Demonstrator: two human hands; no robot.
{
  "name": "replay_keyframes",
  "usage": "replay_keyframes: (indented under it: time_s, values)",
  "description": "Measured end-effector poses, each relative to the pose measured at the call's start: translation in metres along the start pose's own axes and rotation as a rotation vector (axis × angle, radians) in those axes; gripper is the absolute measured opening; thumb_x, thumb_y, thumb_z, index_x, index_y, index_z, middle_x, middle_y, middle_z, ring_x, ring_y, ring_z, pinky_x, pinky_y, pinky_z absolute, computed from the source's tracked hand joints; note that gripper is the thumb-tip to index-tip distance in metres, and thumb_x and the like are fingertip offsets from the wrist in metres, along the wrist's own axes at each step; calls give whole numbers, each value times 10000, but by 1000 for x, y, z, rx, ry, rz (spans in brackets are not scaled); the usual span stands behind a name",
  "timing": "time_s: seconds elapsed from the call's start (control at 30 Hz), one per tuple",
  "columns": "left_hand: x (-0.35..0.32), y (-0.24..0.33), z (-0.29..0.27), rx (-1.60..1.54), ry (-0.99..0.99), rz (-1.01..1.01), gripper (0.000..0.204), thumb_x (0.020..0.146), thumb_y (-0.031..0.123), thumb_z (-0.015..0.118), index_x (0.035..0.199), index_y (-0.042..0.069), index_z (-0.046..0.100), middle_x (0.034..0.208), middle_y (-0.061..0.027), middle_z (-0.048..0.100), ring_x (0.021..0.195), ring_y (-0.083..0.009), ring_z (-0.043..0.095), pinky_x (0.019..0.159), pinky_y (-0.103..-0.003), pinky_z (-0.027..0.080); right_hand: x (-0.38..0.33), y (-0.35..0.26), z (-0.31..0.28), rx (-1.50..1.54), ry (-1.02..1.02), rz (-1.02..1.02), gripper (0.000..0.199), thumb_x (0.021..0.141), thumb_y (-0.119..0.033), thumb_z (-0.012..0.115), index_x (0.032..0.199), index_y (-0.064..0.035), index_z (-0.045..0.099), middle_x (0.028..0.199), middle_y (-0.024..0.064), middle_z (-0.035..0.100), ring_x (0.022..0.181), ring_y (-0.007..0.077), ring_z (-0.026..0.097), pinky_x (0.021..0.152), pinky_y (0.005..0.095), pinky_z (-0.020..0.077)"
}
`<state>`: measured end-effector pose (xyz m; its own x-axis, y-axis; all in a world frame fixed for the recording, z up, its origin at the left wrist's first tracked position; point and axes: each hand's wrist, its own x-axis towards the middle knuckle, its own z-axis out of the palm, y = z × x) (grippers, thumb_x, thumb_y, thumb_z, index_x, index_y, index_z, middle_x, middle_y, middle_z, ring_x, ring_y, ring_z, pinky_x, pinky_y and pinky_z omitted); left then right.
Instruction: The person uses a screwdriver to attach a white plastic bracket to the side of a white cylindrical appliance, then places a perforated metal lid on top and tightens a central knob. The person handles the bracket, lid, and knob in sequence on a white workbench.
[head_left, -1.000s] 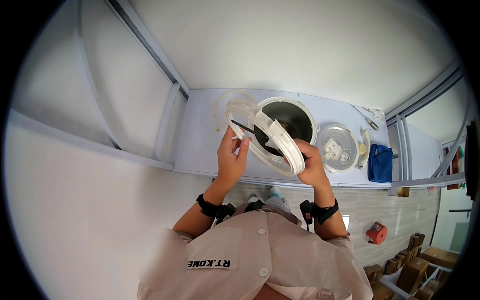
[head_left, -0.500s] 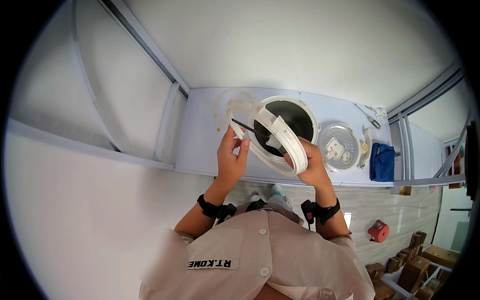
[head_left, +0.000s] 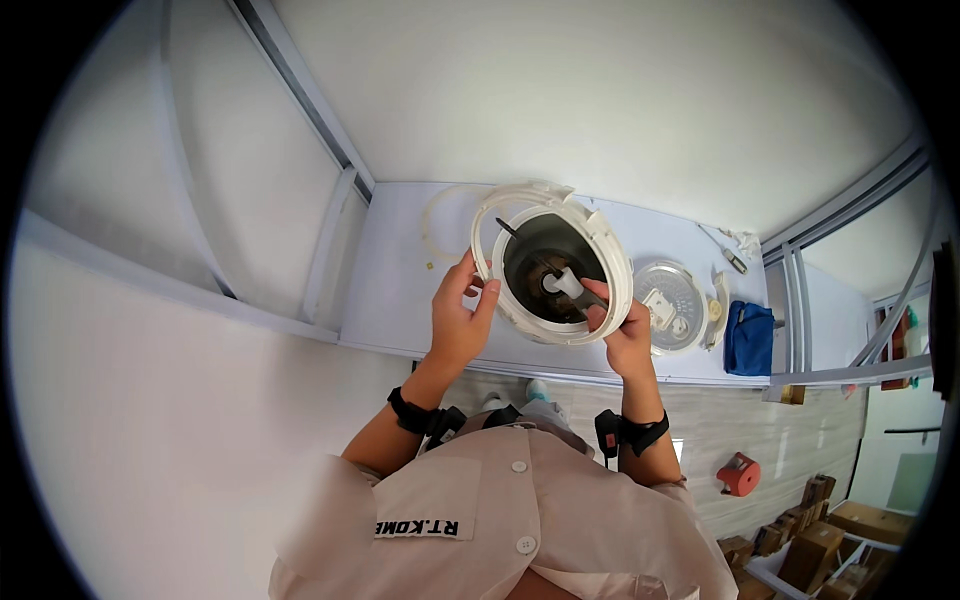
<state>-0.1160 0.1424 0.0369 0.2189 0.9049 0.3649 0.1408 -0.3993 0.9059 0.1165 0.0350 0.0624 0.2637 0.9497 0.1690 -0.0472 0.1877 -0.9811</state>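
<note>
- By the fingertips of the left hand [head_left: 463, 318], the near-left edge of a white plastic ring [head_left: 617, 268] is pinched, the thumb and the fingers being closed on it.
- By the fingers of the right hand [head_left: 628, 338], the grey handle of a thin tool [head_left: 568, 283], probably a screwdriver, is gripped at the right edge of the ring. How much of the ring's weight is carried there cannot be told.
- The dark shaft of the tool is pointed across the ring's opening, toward the left fingers; its contact with the ring cannot be made out.
- Directly beneath the fingers, a deep round pot [head_left: 578, 240] with a dark inside is seen through the ring. The ring is held above it, tilted and apparently not seated.
- Just beyond the left fingers, a pale thin hoop [head_left: 427, 232] and a small yellow piece [head_left: 430, 266] are laid loose.
- To the right of the right fingers, a clear round lid [head_left: 688, 283] with white plastic parts in it, a curved white piece [head_left: 716, 312] and a blue cloth item [head_left: 749, 340] are placed.
- As is judged, the separation of lid, hoop and ring from the pot is already done; the handling of the ring seems unfinished, and no part is yet fitted on the pot.
</note>
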Motion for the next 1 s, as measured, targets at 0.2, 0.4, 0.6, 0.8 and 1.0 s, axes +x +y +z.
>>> replay_keyframes:
  time_s: [0.2, 0.4, 0.6, 0.8, 1.0]
  values:
    - [5, 7, -1, 65, -17, 21, 609, 941, 89, 712, 1518, 72, 517, 1148, -73, 690, 903, -180, 652, 819, -336, 519, -15, 3, -32, -94, 60, -41, 359, 948, -21, 691, 1306, -2, 698, 1037, 22, 730, 837, 70, 609, 733, 231, 496]
    - [9, 3, 5, 156, 74, 119, 516, 922, 112, 735, 1418, 33, 618, 1205, -117, 654, 1046, -244, 655, 917, -377, 532, -33, -5, -35, -97, 373, -159, 366, 985, -98, 673, 1330, 25, 665, 970, 25, 689, 745, 80, 562, 667, 230, 468]
    - [15, -3, 10, 173, 85, 91, 440, 885, 118, 766, 1301, -4, 694, 1225, -138, 650, 1116, -293, 650, 979, -393, 522, -49, -3, -46, -207, 403, -169, 368, 977, -74, 687, 1330, 25, 666, 1023, 32, 686, 775, 79, 566, 716, 228, 472]
    - [19, -10, 23, 156, 119, 94, 405, 877, 85, 779, 1269, 5, 721, 1228, -128, 670, 1121, -278, 644, 1001, -370, 496, -59, -5, -50, -337, 476, -91, 341, 959, -27, 694, 1297, 10, 670, 1069, 44, 669, 878, 120, 603, 836, 244, 498]
    - [17, -20, 30, 290, 136, 100, 393, 879, 107, 773, 1256, 6, 731, 1284, -131, 668, 1161, -289, 635, 1042, -384, 478, -74, -9, -63, -510, 528, -97, 252, 953, -29, 691, 1204, -15, 666, 1192, 91, 606, 886, 138, 599, 764, 255, 489]
